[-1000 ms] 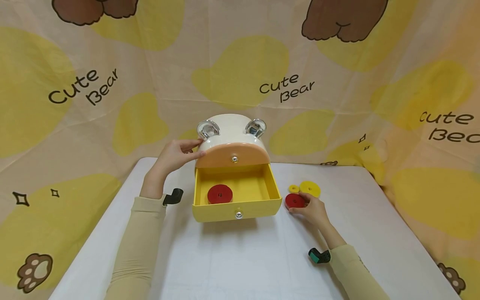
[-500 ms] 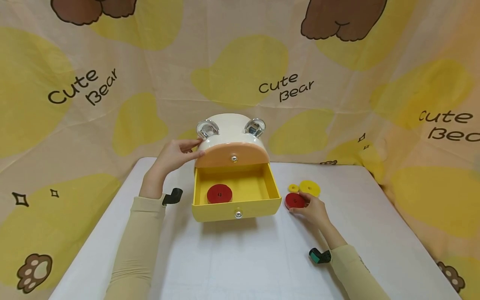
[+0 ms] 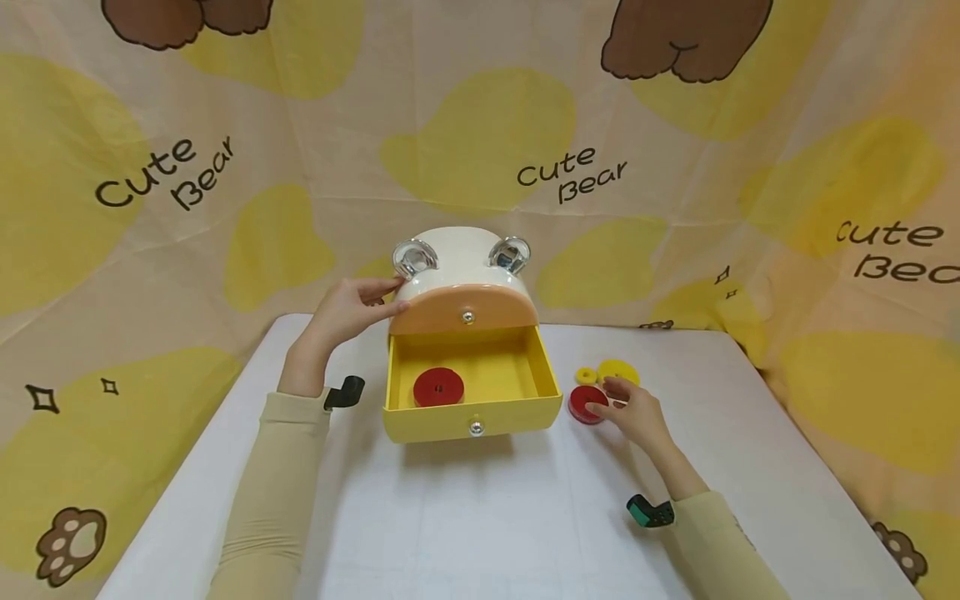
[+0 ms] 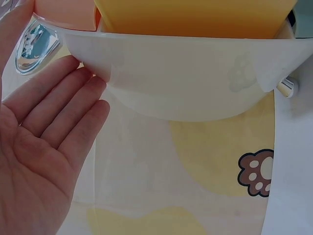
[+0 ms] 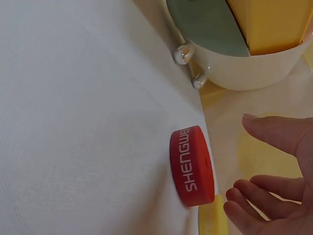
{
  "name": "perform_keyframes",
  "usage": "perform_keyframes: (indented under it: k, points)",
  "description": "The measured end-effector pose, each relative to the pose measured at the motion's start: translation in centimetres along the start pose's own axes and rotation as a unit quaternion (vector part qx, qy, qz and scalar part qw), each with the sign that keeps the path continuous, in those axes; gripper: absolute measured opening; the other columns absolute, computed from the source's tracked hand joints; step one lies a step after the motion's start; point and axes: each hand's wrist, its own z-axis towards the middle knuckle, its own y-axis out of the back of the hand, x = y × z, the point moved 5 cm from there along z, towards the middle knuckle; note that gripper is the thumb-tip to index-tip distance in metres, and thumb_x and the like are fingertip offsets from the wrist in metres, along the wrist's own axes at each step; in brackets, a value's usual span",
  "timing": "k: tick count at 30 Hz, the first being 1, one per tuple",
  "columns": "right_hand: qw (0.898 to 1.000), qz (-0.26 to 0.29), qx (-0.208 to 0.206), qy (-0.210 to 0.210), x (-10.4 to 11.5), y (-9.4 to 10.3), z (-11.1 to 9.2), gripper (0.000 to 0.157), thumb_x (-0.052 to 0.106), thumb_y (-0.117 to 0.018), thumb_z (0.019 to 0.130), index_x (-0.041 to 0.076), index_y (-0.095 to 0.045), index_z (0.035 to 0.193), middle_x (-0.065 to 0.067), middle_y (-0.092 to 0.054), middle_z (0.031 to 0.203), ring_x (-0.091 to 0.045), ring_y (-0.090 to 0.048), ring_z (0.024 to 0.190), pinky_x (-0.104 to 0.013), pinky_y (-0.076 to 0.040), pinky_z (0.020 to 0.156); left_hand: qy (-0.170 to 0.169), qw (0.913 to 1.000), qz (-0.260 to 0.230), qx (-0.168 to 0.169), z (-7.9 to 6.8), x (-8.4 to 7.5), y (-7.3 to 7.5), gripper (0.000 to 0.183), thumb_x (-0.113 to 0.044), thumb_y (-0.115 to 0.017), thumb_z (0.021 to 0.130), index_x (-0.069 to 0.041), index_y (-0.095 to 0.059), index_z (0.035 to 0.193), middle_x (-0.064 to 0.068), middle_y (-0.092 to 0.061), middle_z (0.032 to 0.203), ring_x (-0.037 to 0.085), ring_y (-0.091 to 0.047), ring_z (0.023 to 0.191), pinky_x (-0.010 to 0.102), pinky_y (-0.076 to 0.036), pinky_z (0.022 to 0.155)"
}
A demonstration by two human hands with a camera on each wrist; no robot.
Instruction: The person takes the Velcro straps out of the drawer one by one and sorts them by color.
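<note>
A white drawer cabinet (image 3: 459, 262) with silver ears stands on the table, its yellow drawer (image 3: 435, 427) pulled out. Inside that drawer, toward the left, lies a red disc (image 3: 438, 387). My left hand (image 3: 341, 312) touches the cabinet's upper left side; its fingers (image 4: 73, 103) are straight at the white shell, the thumb by the orange front. Right of the drawer, a second red disc (image 3: 583, 406) with white lettering rests on the table. My right hand (image 3: 637, 417) is beside it with parted thumb and fingers, a gap showing between hand and disc in the right wrist view.
A large yellow disc (image 3: 617, 371) and a small yellow disc (image 3: 586, 376) lie just behind the red one on the table. The orange top drawer (image 3: 495, 310) is closed. A green front (image 5: 210, 29) shows in the right wrist view. A printed cloth (image 3: 480, 133) hangs behind the white table.
My right hand has loosened its fingers from the red disc on the table and drawn slightly to the right. The left hand and the drawer have stayed in place.
</note>
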Motion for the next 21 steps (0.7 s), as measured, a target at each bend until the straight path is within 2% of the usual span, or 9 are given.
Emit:
perform_keyframes:
  k: [9, 15, 21]
  points:
    - [0.998, 0.023, -0.031, 0.04, 2.7, 2.3, -1.4, 0.061, 0.037, -0.071, 0.085, 0.002, -0.053, 0.131, -0.019, -0.061, 0.124, -0.034, -0.059, 0.114, -0.043, -0.053, 0.09, 0.001, 1.0, -0.004, 0.003, 0.1, 0.1, -0.1, 0.06, -0.053, -0.073, 0.077, -0.025, -0.061, 0.129, 0.004, -0.059, 0.133, 0.033, -0.059, 0.111, 0.047, -0.049, 0.094]
    - [0.998, 0.029, -0.024, 0.053, 4.6, 3.2, -2.2, 0.06, 0.039, -0.07, 0.085, 0.006, -0.052, 0.133, -0.017, -0.061, 0.125, -0.033, -0.059, 0.114, -0.042, -0.053, 0.09, 0.002, 1.0, -0.006, 0.002, 0.1, 0.1, -0.1, 0.06, -0.053, -0.073, 0.077, -0.026, -0.061, 0.129, 0.004, -0.059, 0.132, 0.033, -0.059, 0.111, 0.047, -0.049, 0.094]
    - [0.994, 0.049, -0.022, 0.094, 6.8, 4.0, -3.0, 0.053, 0.031, -0.071, 0.086, 0.009, -0.054, 0.131, -0.013, -0.063, 0.123, -0.029, -0.062, 0.11, -0.035, -0.055, 0.086, 0.001, 1.0, -0.007, 0.003, 0.0, 0.1, -0.1, 0.061, -0.054, -0.072, 0.077, -0.026, -0.06, 0.13, 0.003, -0.059, 0.133, 0.035, -0.058, 0.113, 0.047, -0.048, 0.095]
